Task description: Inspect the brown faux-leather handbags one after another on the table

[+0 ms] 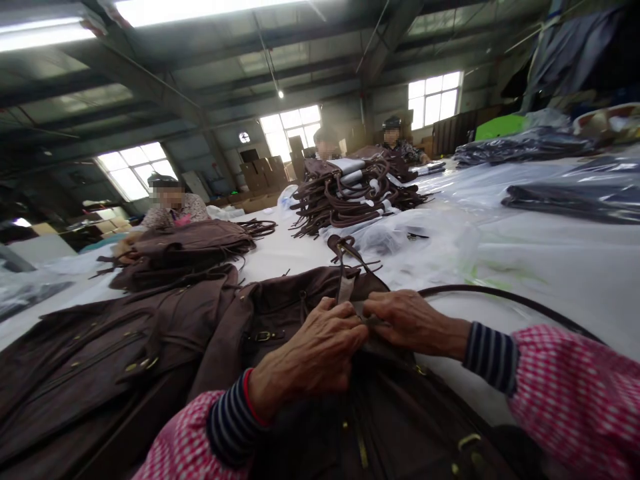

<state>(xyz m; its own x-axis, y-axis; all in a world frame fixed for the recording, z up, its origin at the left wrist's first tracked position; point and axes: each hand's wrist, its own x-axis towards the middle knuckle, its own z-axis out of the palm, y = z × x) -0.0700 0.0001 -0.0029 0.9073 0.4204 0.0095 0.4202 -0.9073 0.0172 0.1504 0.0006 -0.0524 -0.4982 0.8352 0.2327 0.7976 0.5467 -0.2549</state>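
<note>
A dark brown bag point(300, 307) with brass buckles lies on the white table point(550, 267) right in front of me. My left hand point(313, 353) is closed, its fingers pinching the bag's fabric near a pale tag point(346, 288) at the top. My right hand point(407, 320) is closed too, pinching the same spot from the right. A brown strap point(345, 250) rises from the bag behind my fingers. A thin dark strap point(500, 297) curves across the table by my right wrist.
More brown bags point(90, 360) lie heaped to my left, another stack point(185, 250) behind them. A pile of brown straps point(350, 197) sits mid-table. Clear plastic bags point(425, 240) and dark wrapped goods point(575, 197) lie at right. Three people sit at the far side.
</note>
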